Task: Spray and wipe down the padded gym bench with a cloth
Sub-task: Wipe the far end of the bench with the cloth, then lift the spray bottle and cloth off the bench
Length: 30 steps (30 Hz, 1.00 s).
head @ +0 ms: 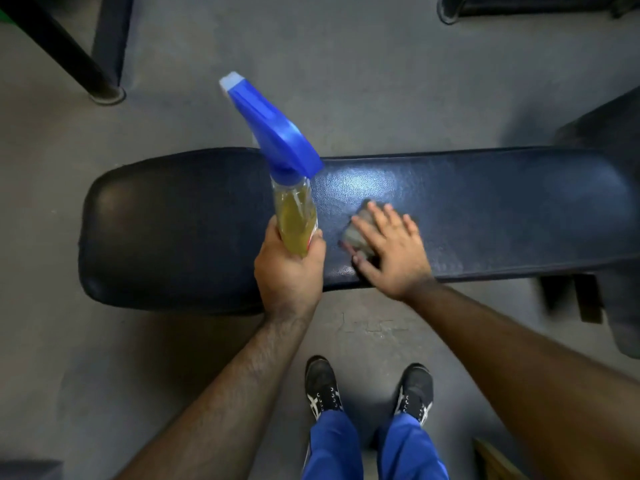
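Your left hand [289,268] was wrapped around the lower body of the spray bottle [294,216], fingers and thumb curled tight round the clear plastic with its yellowish liquid; the bottle stood tilted away from you, its blue trigger head [277,133] and pale nozzle tip pointing up and to the left, above the near-middle of the padded bench [485,209]; none of your fingers showed on the trigger, since your grip sat low on the bottle.

Your right hand [389,251] lay flat on the bench top just beside the bottle, fingers straight and slightly spread, pressing down on a small grey cloth [356,233]; the cloth was mostly covered by your palm and fingers, with its crumpled edge showing to the left of your fingertips and thumb; hand and cloth were blurred, so the cloth's folds could not be made out.

The bench ran across the view from left to right, dark blue vinyl, with a shiny patch just beyond your right hand; you stood at its near long edge on a grey floor [381,81], black trainers [322,386] with white stripes and blue trousers [332,448] visible below; dark equipment legs [69,53] stood at the upper left.
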Available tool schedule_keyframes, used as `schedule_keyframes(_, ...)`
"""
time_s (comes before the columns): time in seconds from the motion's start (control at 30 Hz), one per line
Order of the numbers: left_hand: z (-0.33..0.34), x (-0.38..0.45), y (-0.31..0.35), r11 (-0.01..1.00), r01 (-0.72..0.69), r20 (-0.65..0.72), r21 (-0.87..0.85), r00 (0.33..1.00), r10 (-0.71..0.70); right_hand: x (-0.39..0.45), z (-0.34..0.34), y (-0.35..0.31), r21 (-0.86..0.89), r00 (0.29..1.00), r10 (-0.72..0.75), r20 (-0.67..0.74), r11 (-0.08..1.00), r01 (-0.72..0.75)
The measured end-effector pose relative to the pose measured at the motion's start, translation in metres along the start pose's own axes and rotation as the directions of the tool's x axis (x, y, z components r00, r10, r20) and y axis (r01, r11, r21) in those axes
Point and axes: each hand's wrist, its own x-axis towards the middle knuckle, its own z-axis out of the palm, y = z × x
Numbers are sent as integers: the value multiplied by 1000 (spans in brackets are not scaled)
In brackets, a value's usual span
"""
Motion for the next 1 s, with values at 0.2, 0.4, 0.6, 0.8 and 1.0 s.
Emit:
schedule_keyframes(0.2,-3,-9,-4,999,46,5,-29,999,-46,-42,10,-24,-27,971,-195,141,979,201)
schedule_keyframes(0.4,-2,-16,-13,999,34,97,-15,995,-33,-46,-4,-13,51,986,-109,124,993,103)
schedule_keyframes(0.6,-9,-46,-2,1000,-6,214,23,977,0,-83,-42,-30,710,911,411,44,628,-318)
schedule_keyframes(0.8,-13,-107,37,995,-87,376,52,924,61,-149,-91,-25,900,714,687,136,216,-379)
schedule_keyframes(1.0,2,-213,73,961,-274,536,48,819,206,-285,-157,4,941,525,821,224,-42,-337)
